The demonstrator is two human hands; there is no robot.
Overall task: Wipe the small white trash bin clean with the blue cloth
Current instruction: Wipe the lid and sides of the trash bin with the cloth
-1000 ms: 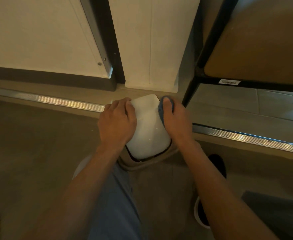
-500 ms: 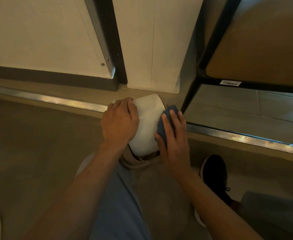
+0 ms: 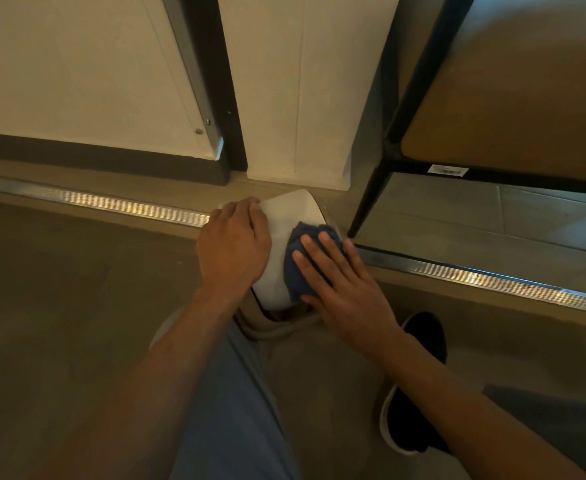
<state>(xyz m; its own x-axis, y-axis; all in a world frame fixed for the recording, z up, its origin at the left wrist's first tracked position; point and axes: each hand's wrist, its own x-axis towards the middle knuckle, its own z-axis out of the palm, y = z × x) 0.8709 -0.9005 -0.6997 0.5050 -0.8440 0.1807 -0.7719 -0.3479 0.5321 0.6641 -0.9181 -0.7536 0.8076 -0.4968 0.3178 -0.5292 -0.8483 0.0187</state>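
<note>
The small white trash bin (image 3: 286,220) lies tipped on the floor at the centre, its base toward the wall and its rim toward me. My left hand (image 3: 232,247) grips the bin's left side. On the bin's upper right side, my right hand (image 3: 340,282) presses the bunched blue cloth (image 3: 300,268) flat with its fingers spread over it. The cloth covers much of the bin's right half. The bin's rim near my knee is partly hidden by both hands.
A metal floor strip (image 3: 475,275) runs across the floor behind the bin. A black-framed shelf unit (image 3: 374,199) stands to the right, its leg close to the bin. White wall panels (image 3: 302,98) rise behind. My knee (image 3: 236,393) and black shoe (image 3: 412,386) are below.
My right hand has slid with the cloth from the bin's far right edge toward me and onto its upper side. The bin has turned slightly. My left hand keeps its hold.
</note>
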